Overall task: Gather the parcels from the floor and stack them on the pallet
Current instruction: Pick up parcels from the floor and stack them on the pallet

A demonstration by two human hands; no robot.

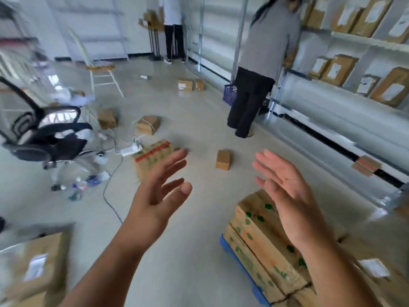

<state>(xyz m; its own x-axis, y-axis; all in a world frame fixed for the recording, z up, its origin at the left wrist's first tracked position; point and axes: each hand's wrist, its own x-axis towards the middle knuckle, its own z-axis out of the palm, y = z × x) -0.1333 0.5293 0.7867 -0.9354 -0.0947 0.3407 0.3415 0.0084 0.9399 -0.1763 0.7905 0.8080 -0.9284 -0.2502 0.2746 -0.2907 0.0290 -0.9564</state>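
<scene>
My left hand (158, 196) and my right hand (285, 196) are both raised in front of me with fingers spread, holding nothing. Below my right hand, brown boxes with green print (261, 235) are stacked on a blue pallet (241, 267). A similar printed box with red tape (152, 156) lies on the floor just beyond my left hand. A small plain box (223, 159) stands on the floor between my hands, farther off. More parcels lie farther back: a tied one (148, 125), another (107, 118) by the chair, and two (190, 84) near the far shelving.
A black office chair (44, 136) with cables, a power strip (130, 149) and bottles crowds the left. A person (259, 69) stands at the metal shelving (354, 74) on the right, with a blue basket (230, 94) beside them. A labelled box (35, 267) sits at bottom left.
</scene>
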